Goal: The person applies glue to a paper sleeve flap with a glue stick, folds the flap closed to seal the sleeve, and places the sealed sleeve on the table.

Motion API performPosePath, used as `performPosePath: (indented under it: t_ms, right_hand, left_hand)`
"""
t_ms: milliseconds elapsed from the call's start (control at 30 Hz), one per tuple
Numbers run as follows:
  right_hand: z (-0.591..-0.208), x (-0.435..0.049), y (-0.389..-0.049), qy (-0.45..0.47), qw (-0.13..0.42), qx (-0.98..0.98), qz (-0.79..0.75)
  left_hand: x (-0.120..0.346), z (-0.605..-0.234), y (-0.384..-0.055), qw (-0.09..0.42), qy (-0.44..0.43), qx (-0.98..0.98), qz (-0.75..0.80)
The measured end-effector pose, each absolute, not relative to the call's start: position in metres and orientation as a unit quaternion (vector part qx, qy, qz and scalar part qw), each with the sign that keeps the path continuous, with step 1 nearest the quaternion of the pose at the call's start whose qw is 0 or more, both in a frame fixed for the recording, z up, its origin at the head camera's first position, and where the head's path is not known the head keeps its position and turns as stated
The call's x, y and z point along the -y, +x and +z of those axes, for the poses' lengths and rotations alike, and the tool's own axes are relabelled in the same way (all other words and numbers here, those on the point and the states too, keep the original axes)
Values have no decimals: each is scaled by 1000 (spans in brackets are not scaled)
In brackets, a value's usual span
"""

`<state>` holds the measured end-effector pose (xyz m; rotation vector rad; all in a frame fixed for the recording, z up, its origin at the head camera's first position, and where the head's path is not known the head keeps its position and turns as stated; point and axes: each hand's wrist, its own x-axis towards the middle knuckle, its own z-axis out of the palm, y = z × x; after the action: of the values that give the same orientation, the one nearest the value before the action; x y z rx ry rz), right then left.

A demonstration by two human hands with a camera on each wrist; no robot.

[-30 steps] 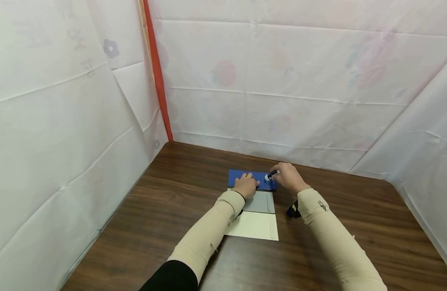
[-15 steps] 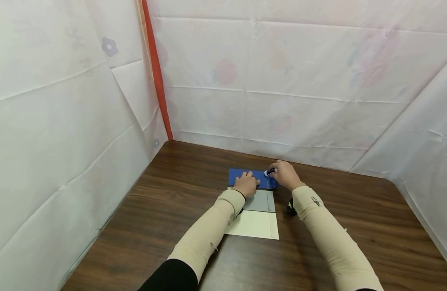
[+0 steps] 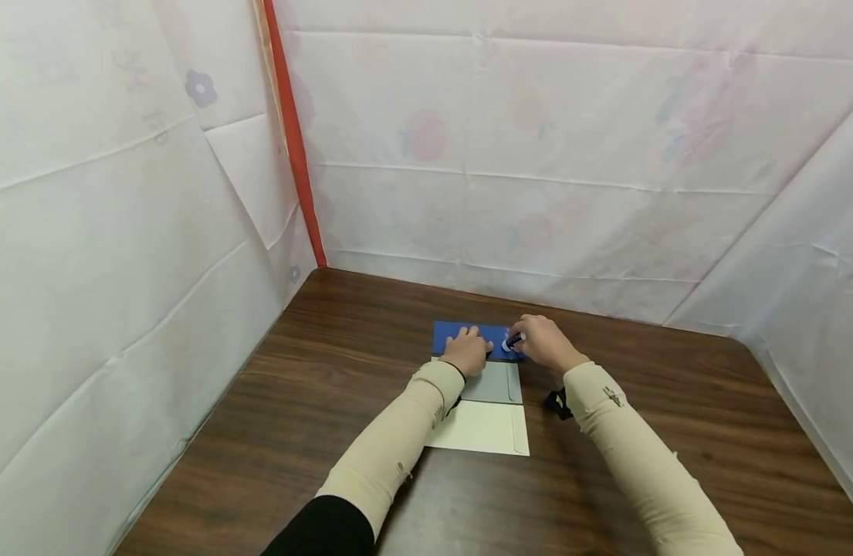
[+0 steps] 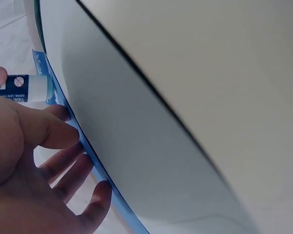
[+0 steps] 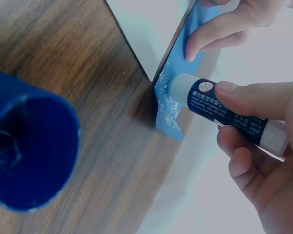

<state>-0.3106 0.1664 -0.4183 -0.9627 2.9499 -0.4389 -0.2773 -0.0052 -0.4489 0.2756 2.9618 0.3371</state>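
Observation:
A blue paper strip (image 3: 445,329) lies at the far end of a row of sheets, with a grey one (image 3: 501,380) and a cream one (image 3: 487,428) on the near side. My left hand (image 3: 466,351) rests on the strip with its fingers spread. Between thumb and fingers, my right hand (image 3: 546,340) holds a glue stick (image 5: 224,107), tilted, its white end against the strip's right part. Whitish glue smears (image 5: 168,108) cover that end of the strip in the right wrist view. The left wrist view also shows the glue stick (image 4: 27,88) beyond my left thumb.
A hollow blue cap-like piece (image 5: 34,141) looms close to the camera in the right wrist view. All the sheets lie on a dark wooden table (image 3: 343,371). White printed sheeting (image 3: 572,154) hangs behind and at both sides, with a red strip (image 3: 294,139) in the corner.
My right hand has moved the glue stick over the strip's right part, first away from me, then back towards me. My left hand has stayed on the strip.

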Motion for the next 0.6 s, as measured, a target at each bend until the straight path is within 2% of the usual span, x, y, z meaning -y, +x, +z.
performPosePath:
  t_ms: [300, 600]
  right_hand:
    - [-418, -171, -300, -298, 22, -942, -153]
    - [-427, -179, -302, -268, -34, -940, -208]
  left_hand:
    - [8, -452, -281, 75, 104, -986, 107]
    - [14, -454, -281, 73, 116, -985, 104]
